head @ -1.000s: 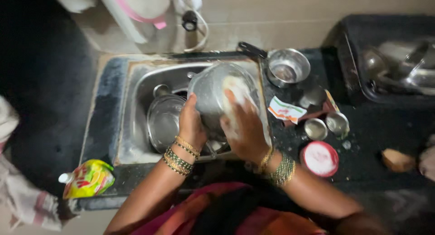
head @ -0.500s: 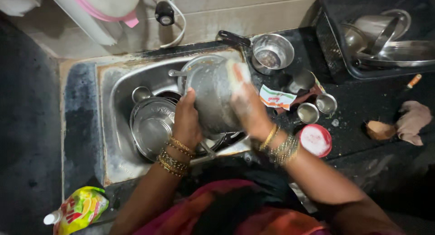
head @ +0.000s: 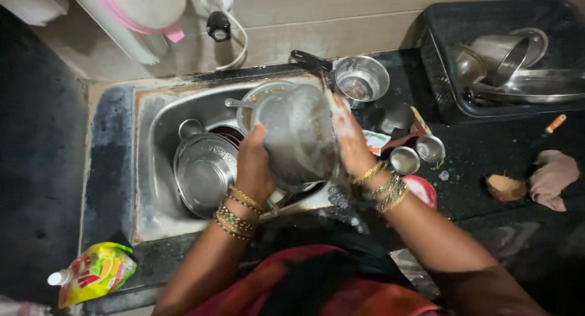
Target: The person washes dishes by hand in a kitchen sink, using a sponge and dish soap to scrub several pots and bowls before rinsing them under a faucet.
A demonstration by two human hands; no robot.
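Note:
A soapy steel pot (head: 298, 136) is held on its side over the steel sink (head: 155, 206). My left hand (head: 255, 164) grips the pot's left wall. My right hand (head: 352, 139), covered in suds, presses against the pot's right side; whether it holds a scrubber is hidden. Both wrists carry gold bangles. Under the pot lie a steel plate (head: 204, 173) and other vessels in the sink.
On the black counter to the right stand a steel saucepan (head: 361, 78), small steel cups (head: 405, 159), a red-rimmed lid (head: 420, 190) and a coconut shell (head: 504, 187). A black rack (head: 439, 66) with steel dishes sits far right. A yellow-green pouch (head: 97, 272) lies bottom left.
The pot has turned in my hands, its outer wall now facing up. My right hand has slid from the pot's front to its right side. The camera view shifted left.

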